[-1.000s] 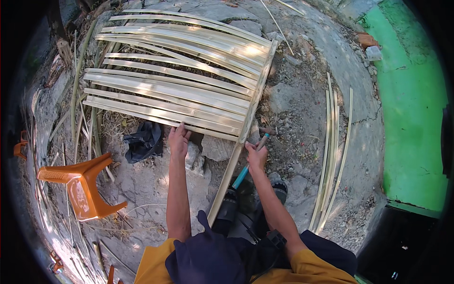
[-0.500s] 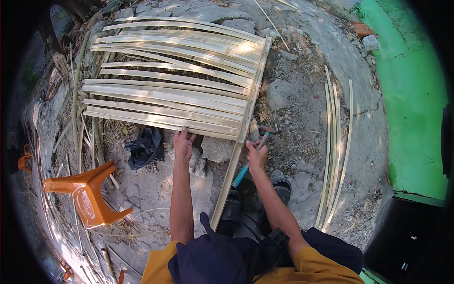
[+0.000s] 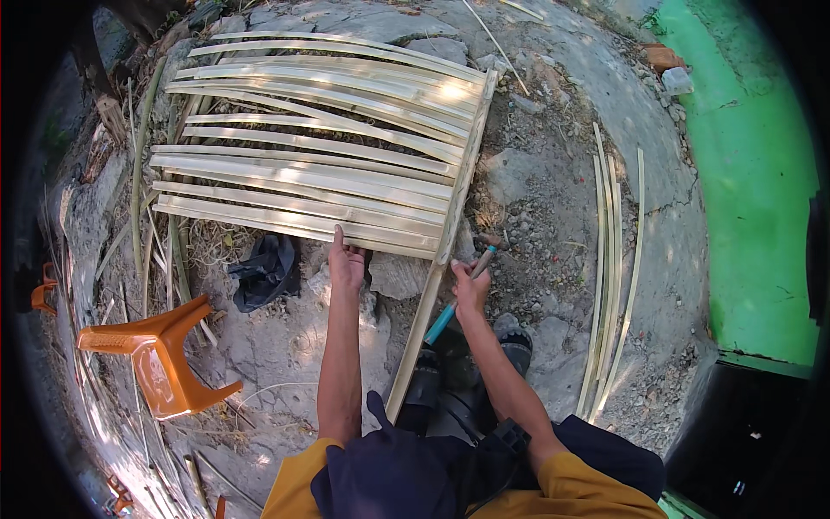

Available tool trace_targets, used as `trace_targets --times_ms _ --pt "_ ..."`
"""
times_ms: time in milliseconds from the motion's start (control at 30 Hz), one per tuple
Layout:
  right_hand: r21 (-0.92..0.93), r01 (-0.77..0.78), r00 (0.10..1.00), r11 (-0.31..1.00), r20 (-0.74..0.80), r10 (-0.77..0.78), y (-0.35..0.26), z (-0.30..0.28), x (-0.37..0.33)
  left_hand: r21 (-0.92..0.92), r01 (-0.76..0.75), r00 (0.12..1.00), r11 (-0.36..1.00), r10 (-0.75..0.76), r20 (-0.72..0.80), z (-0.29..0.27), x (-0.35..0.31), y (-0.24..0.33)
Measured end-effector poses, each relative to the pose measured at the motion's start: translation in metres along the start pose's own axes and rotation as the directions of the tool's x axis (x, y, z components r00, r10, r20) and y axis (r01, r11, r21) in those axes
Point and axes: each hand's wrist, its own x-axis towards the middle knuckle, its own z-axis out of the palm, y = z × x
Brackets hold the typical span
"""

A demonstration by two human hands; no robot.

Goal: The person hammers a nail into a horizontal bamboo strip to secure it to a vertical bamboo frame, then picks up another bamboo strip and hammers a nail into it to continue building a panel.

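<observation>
Pale split-bamboo slats (image 3: 303,177) lie side by side across the ground, their right ends meeting a long bamboo rail (image 3: 469,164). That rail slants down toward my boots, bare in its lower part. My left hand (image 3: 347,266) is at the near edge of the lowest slat (image 3: 285,227), one digit over it and the other fingers curled at its underside. Right of the rail, my right hand (image 3: 471,287) is closed around the handle of a hammer (image 3: 443,322). The handle's lower end is teal, and the rusty head points away from me.
An orange plastic stool (image 3: 164,368) lies tipped over at the left. Near it is a crumpled black bag (image 3: 266,272). Several loose bamboo strips (image 3: 609,285) rest on the right, beside a green-painted surface (image 3: 761,208). My boots (image 3: 424,385) stand close to the rail.
My left hand has shifted slightly right along the near slat, with its palm turned more upward. The right hand and hammer have barely moved.
</observation>
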Motion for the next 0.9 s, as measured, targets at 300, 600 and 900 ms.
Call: trace_targets --times_ms 300,600,900 --pt "-0.125 0.018 1.000 0.992 0.002 -0.018 -0.005 0.003 -0.003 0.060 -0.109 0.994 0.992 0.108 0.031 0.004 -0.001 -0.014" --pt "-0.110 0.133 0.991 0.985 0.032 -0.131 -0.002 0.010 0.006 0.078 -0.124 0.992 0.989 0.122 0.025 0.008 0.005 -0.013" --pt "-0.198 0.151 0.986 0.969 0.095 -0.134 -0.006 0.009 0.019 0.199 -0.125 0.989 0.972 0.139 -0.057 0.017 0.009 -0.009"
